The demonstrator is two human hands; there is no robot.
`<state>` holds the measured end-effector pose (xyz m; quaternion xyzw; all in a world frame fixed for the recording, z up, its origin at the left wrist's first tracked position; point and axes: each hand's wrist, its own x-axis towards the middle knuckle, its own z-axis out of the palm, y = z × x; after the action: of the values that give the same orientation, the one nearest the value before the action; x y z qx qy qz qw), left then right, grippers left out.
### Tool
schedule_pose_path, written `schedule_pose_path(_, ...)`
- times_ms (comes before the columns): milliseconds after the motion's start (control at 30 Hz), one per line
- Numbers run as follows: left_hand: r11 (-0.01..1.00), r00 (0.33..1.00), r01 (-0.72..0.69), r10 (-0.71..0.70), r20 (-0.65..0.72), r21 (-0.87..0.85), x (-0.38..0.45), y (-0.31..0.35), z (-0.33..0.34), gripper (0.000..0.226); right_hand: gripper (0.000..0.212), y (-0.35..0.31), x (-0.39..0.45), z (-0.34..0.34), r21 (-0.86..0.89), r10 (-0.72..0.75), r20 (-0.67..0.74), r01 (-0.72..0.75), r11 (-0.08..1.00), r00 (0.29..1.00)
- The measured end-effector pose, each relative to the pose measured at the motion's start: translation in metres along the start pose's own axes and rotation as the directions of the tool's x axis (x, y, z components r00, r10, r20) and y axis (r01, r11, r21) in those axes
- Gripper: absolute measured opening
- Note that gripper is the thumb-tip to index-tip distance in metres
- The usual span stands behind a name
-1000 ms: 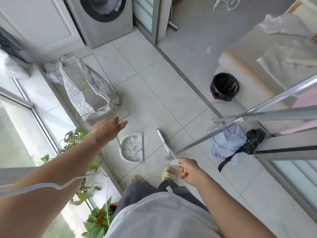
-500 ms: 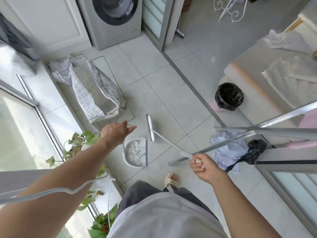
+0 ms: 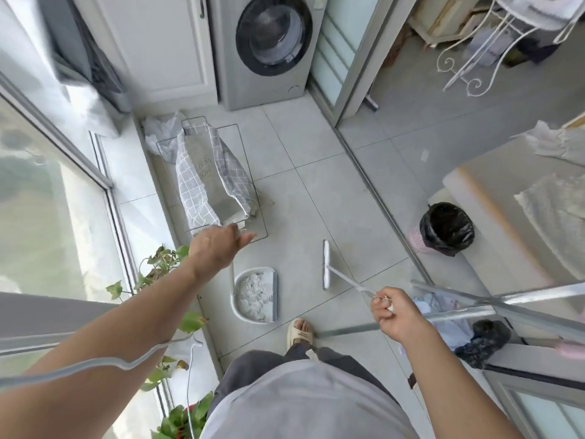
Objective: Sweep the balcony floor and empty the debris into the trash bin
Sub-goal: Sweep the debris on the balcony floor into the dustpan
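- Left hand (image 3: 218,248): mid-frame, left of centre, over the top of the dustpan handle (image 3: 231,277). My fingers look loosely extended; whether they actually grip the handle I cannot tell, the hand hides that end.
- Dustpan (image 3: 256,294): on the floor just below my left hand, loaded with pale debris (image 3: 251,293), handle running upright to the hand.
- Right hand (image 3: 394,318): lower right of centre, clenched round the upper end of the broom (image 3: 345,282).
- Broom: shaft slants up-left from my right fist to the flat white head, which lies on the tiles right of the dustpan, its long axis running up and down the frame.
- Bin (image 3: 446,229): black-lined, right of centre, beyond the door track (image 3: 373,188), well apart from the dustpan.
- Key relation, my judgement: the bin lies to the right and slightly up from the dustpan, nearer my right hand, yet the left one is at the dustpan; the load must cross the track rightward, kept level.
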<state>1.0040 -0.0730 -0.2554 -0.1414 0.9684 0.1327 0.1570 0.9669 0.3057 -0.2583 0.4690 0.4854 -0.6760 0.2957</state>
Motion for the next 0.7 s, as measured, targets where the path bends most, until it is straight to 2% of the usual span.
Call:
schedule_pose_path(100,0.999,1.0,0.031,-0.031,-0.003,0.025,0.009,0.012,-0.027,0.069,0.021,-0.019,0.017,0.015,-0.035,-0.005,-0.004,0.005,0.999,1.0)
schedule_pose_path(200,0.997,0.997,0.066,-0.065,-0.031,0.033,0.02,0.026,-0.039,0.072,0.02,-0.041,0.035,0.036,-0.076,-0.021,-0.002,0.021,0.997,1.0)
schedule_pose_path(433,0.991,0.991,0.131,-0.131,0.022,-0.004,0.07,0.084,-0.068,0.078,0.02,-0.121,0.081,0.087,-0.125,-0.022,0.041,0.027,0.992,0.999)
schedule_pose_path(533,0.993,0.992,0.114,-0.116,0.044,0.043,0.105,0.126,-0.077,0.07,0.02,-0.167,0.098,0.092,-0.098,-0.008,0.07,0.015,0.995,0.997)
schedule_pose_path(600,0.995,0.997,0.066,-0.068,0.029,0.079,0.134,0.152,-0.087,0.056,0.019,-0.201,0.109,0.088,-0.079,-0.006,0.084,0.013,0.997,0.996)
schedule_pose_path(700,0.991,0.999,-0.021,0.015,0.049,0.129,0.178,0.198,-0.1,0.042,0.016,-0.241,0.123,0.066,-0.095,0.039,0.045,-0.034,0.995,0.998)
